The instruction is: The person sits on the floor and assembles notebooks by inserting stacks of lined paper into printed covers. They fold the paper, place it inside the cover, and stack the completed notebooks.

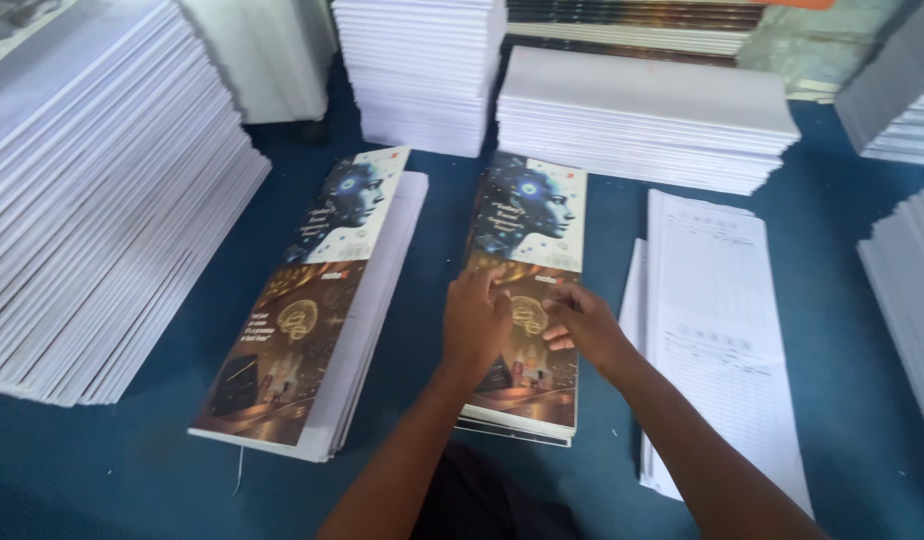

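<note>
Hands: left hand (474, 318) lies flat, fingers together, on the printed glossy cover sheet with a blue face above and a golden brain below (527, 290); right hand (580, 325) rests on the same sheet's right half, fingers loosely spread and a little bent. Neither hand grips anything; both press or smooth.
Cover sheet: it tops a thin pile of like sheets, lying lengthwise away from the person on the blue desk (422, 330), about in the middle of the view.
Left neighbour: a thicker stack of white pages capped with the same printed cover (312, 300) lies just beside, tilted slightly, apart from the hands.
Right neighbour: a long stack of ruled white paper sheets (712, 330) lies near the right forearm, not touched.
Surroundings: tall piles of white paper blocks (102, 200) at left, more white piles (642, 120) at the back and along the right edge.
Doing it well: judging from the flat palms, the sheet is being squared on its pile. Keep the left palm as an anchor, slide with the right fingertips only, and line the long edges up before letting go; glossy covers slip easily, so light, even pressure should serve best.
</note>
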A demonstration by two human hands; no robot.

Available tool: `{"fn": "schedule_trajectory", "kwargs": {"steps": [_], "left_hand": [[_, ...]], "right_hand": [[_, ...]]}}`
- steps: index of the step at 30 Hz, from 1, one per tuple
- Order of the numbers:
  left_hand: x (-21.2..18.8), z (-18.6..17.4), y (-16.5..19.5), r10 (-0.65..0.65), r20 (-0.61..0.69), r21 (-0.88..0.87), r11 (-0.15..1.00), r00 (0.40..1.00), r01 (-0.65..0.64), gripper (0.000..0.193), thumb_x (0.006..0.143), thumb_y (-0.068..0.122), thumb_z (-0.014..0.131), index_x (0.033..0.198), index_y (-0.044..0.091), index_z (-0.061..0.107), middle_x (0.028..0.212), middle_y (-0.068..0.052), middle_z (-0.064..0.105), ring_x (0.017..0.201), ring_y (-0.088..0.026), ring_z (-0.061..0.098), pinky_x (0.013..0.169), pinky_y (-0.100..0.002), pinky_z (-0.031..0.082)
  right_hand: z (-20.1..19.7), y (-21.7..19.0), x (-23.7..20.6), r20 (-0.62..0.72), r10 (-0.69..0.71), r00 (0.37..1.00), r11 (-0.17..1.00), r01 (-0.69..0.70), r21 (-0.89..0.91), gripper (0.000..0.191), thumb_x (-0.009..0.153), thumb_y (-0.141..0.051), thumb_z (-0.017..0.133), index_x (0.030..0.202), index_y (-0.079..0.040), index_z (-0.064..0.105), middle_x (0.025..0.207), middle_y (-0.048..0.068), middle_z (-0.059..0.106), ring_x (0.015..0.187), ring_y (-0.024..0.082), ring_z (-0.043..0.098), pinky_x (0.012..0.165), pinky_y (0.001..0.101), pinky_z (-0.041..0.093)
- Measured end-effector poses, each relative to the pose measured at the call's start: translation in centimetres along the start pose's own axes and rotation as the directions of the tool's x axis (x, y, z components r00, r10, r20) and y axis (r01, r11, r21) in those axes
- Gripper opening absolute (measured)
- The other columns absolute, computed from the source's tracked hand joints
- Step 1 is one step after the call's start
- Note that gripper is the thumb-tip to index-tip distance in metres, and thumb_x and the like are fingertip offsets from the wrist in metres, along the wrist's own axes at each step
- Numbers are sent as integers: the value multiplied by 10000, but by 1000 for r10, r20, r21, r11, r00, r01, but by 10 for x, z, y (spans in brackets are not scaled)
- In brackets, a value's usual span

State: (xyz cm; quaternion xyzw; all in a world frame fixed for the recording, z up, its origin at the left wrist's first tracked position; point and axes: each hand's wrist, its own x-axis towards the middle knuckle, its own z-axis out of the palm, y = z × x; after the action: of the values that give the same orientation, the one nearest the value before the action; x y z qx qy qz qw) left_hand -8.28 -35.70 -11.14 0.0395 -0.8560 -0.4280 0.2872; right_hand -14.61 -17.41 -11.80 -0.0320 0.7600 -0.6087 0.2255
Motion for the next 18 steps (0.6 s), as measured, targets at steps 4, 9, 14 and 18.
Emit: {"fn": "schedule_trajectory", "kwargs": {"steps": [4, 9, 14, 18], "left_hand": [[-11, 24, 16, 20, 12, -141, 990, 1000, -18, 372, 817, 64, 670, 1188, 46, 651, 1097, -149, 681, 1020, -318, 664, 902, -437, 511], [-24, 46, 31, 24, 120, -162, 987, 993, -4, 362, 851, 70, 684, 1211, 42, 656, 1129, -150, 697, 1064, -319, 660, 922, -425, 518], [-44, 71, 40, -28, 247, -281, 955, 968, 100, 377, 874, 93, 676, 1248, 48, 652, 1115, -157, 689, 1042, -271, 686, 893, -379, 564], [-64, 92, 46, -55, 369, -330, 925, 928, 186, 389, 879, 112, 677, 1261, 51, 638, 1140, -150, 677, 1054, -255, 690, 878, -369, 570]], "right_hand": [[-19, 5, -22, -17, 11, 1000, 999, -12, -34, 506, 942, -276, 629, 1380, -37, 544, 1075, 91, 659, 820, 199, 698, 722, 343, 608], [-52, 14, -47, -40, 25, 999, 994, -29, -102, 531, 959, -279, 614, 1414, -31, 498, 1092, 108, 649, 852, 200, 711, 752, 364, 624], [-87, 30, -73, -109, 77, 991, 979, -96, -179, 508, 961, -279, 600, 1398, -29, 532, 1058, 117, 671, 861, 201, 723, 769, 349, 630], [-118, 50, -95, -158, 96, 983, 966, -130, -225, 488, 961, -277, 598, 1378, -25, 561, 1078, 115, 693, 879, 193, 731, 772, 341, 625]]}}
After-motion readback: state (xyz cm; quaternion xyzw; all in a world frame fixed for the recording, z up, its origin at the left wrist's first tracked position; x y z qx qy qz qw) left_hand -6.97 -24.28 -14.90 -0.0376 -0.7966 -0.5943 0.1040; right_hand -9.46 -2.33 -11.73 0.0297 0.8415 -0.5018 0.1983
